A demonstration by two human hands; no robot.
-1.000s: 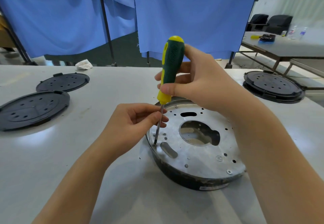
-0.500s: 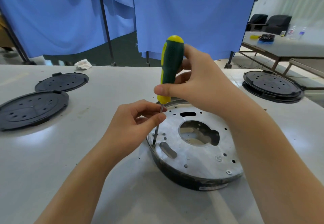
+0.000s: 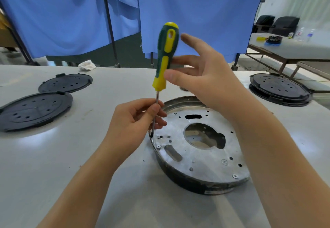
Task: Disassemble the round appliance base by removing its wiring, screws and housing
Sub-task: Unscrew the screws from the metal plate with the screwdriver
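The round appliance base lies on the white table, a black housing topped by a silver metal plate with a large centre opening. A screw sits at the plate's left edge, another screw at its front right. A green and yellow screwdriver stands nearly upright, its tip just above the plate's left rim. My left hand pinches the metal shaft. My right hand is beside the handle with fingers spread, and only the thumb tip touches the yellow part.
Two black perforated round covers lie at the left of the table. A stack of similar black covers sits at the far right. A crumpled tissue lies at the back edge. Blue curtains hang behind, and another table stands at the right.
My right hand has loosened from the handle and spread its fingers. The screwdriver tip has lifted slightly off the plate's left edge while my left hand keeps the shaft.
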